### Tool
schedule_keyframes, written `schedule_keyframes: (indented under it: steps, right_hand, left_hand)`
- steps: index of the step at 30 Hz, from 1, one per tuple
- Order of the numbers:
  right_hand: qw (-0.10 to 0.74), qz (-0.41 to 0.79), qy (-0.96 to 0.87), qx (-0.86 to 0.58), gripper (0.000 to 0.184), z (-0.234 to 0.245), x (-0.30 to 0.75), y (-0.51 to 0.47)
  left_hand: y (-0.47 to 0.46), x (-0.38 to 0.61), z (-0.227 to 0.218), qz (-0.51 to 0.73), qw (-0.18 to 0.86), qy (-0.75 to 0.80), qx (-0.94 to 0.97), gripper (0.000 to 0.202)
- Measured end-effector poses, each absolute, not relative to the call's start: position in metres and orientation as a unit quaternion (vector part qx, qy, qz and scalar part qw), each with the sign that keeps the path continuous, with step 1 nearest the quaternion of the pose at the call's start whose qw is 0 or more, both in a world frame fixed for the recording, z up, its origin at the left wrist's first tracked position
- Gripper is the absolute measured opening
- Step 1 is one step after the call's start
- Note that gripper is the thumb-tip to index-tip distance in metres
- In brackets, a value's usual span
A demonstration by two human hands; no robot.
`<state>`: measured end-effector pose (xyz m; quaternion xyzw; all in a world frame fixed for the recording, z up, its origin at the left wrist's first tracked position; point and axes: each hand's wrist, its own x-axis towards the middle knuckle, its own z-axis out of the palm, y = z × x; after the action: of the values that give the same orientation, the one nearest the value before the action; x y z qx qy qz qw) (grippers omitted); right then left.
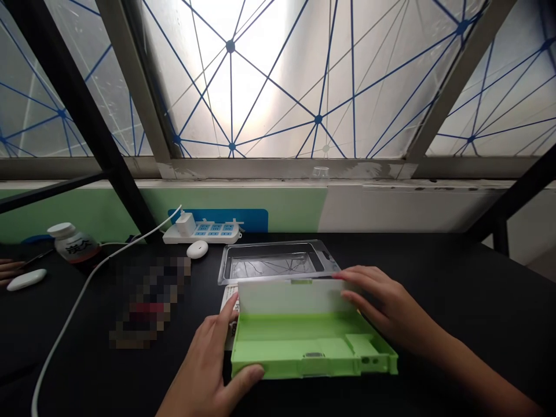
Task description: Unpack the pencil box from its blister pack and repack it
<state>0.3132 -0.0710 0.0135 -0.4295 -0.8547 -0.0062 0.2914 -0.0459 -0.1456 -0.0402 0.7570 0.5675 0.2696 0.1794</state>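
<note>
A light-green plastic case (286, 347), shaped like a pencil box, sits at the front middle of the black table, with its hinged lid (286, 298) raised. Inside the base, a raised compartment shows at the right end, and two small holes mark its front wall. My left hand (215, 359) grips the case's left end, thumb on the front rim and fingers along the side. At the lid's right edge, my right hand (382, 301) holds on with its fingertips. Behind the case lies a clear plastic blister tray (278, 260), and a printed white card (229, 295) is partly hidden under the case.
To the left, a white power strip (217, 233) has a plugged-in charger (186, 223) whose white cable (89, 284) crosses the table. Nearby are a round white case (197, 249), a bottle (73, 243), a white oval object (26, 280) and another person's fingers (9, 269).
</note>
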Motion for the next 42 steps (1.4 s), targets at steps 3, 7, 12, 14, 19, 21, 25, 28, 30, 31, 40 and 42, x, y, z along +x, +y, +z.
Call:
schedule_keyframes:
  steps: [3,7,12,14,19,21,25,28,30,31,40,42]
  right_hand:
    - [0.266,-0.023,-0.886,-0.38,0.04,0.015,0.317,-0.094]
    - [0.217,-0.049,-0.912,-0.344,0.065,-0.001,0.323,-0.116]
    - [0.283,-0.009,-0.85,-0.444,0.052,-0.021,0.326,-0.115]
    - [0.277,0.048,-0.82,-0.499,0.043,-0.017,0.326,-0.106]
    - [0.211,0.012,-0.835,-0.509,0.029,0.004,0.315,-0.082]
    - [0.191,-0.043,-0.853,-0.484,0.026,0.006,0.304,-0.076]
    - [0.173,-0.074,-0.876,-0.445,0.022,0.004,0.271,-0.075]
    - [0.162,-0.053,-0.882,-0.439,0.021,0.005,0.245,-0.076]
    - [0.151,-0.044,-0.883,-0.443,0.019,0.006,0.23,-0.074]
    - [0.149,-0.042,-0.881,-0.447,0.018,0.006,0.224,-0.073]
    - [0.209,-0.042,-0.871,-0.443,0.012,-0.006,0.214,-0.066]
    - [0.213,-0.032,-0.869,-0.445,0.011,-0.006,0.214,-0.067]
  left_hand:
    - [-0.145,-0.044,-0.038,0.286,0.192,0.577,0.741,0.064]
    - [-0.145,-0.04,-0.032,0.309,0.223,0.6,0.704,0.049]
    - [-0.141,-0.042,-0.038,0.317,0.191,0.567,0.736,0.06]
    - [-0.138,-0.041,-0.041,0.296,0.169,0.566,0.751,0.054]
    - [-0.134,-0.037,-0.037,0.27,0.171,0.575,0.753,0.03]
    - [-0.135,-0.037,-0.037,0.285,0.168,0.582,0.742,0.034]
    - [-0.137,-0.037,-0.042,0.293,0.161,0.594,0.732,0.061]
    - [-0.137,-0.038,-0.044,0.291,0.171,0.581,0.741,0.064]
    - [-0.137,-0.039,-0.043,0.296,0.182,0.577,0.739,0.063]
    - [-0.136,-0.04,-0.042,0.298,0.188,0.577,0.736,0.064]
    - [-0.134,-0.044,-0.036,0.311,0.187,0.544,0.757,0.073]
    - [-0.134,-0.045,-0.036,0.304,0.195,0.545,0.757,0.074]
